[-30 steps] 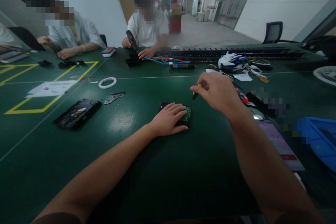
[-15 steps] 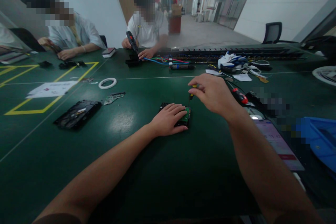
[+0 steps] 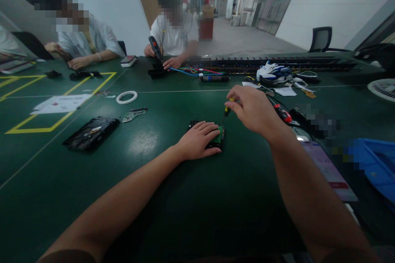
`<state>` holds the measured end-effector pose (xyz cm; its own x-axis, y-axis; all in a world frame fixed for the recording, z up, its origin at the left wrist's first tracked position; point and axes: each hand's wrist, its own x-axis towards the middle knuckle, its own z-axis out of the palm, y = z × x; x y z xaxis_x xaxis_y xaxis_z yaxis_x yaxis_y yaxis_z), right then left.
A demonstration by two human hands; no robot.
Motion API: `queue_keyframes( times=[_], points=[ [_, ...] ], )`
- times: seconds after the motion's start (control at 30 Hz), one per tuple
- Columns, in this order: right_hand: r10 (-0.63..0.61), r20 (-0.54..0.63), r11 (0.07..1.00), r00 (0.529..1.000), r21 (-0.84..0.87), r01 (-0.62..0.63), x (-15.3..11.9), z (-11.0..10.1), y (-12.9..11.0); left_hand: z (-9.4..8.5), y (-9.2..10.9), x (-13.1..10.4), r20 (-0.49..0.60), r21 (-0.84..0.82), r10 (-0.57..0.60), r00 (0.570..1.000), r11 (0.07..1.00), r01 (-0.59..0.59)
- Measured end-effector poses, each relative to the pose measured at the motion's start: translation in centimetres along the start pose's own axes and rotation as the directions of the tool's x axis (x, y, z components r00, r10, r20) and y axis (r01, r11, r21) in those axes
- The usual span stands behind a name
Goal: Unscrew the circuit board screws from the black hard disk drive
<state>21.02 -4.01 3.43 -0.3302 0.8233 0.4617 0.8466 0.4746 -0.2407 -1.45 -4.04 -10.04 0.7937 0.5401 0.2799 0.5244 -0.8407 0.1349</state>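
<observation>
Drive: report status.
Left grip spread over drive. Right grip holds screwdriver, tip near drive's far right corner. Left grip partly hides board.

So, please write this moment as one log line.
left hand: flat on green-and-black device; right hand: holding screwdriver; shaft: near device's far-right corner

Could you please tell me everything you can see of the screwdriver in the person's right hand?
The small screwdriver has a yellow and black handle, which looks like plastic, and a thin shaft that looks like metal. The right hand grips the handle, partly hiding it. It tilts, its shaft pointing down at the far right corner of the black device with a green board. Whether the tip touches it is too small to tell.
</observation>
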Motion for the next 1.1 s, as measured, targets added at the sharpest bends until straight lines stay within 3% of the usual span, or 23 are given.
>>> queue_keyframes(
  times=[0.33,0.53,0.83,1.1],
  points=[
    [0.069,-0.089,0.993,0.994,-0.085,-0.076,-0.08,0.47,0.01,0.01,0.0,0.01,-0.016,-0.017,0.004,1.0,1.0,-0.004],
    [-0.023,-0.016,0.999,1.0,0.039,0.024,-0.02,0.32,-0.5,-0.15,0.15,0.0,-0.004,-0.006,0.001,1.0,1.0,-0.001],
    [-0.054,-0.032,0.996,0.998,0.072,0.056,0.09,0.48,-0.53,-0.12,0.15,0.04,0.002,-0.009,-0.002,1.0,1.0,0.002],
    [0.0,-0.03,0.999,1.0,0.034,0.001,0.09,0.54,-0.32,-0.08,0.07,0.01,0.0,-0.001,-0.002,1.0,1.0,0.002]
  ],
)
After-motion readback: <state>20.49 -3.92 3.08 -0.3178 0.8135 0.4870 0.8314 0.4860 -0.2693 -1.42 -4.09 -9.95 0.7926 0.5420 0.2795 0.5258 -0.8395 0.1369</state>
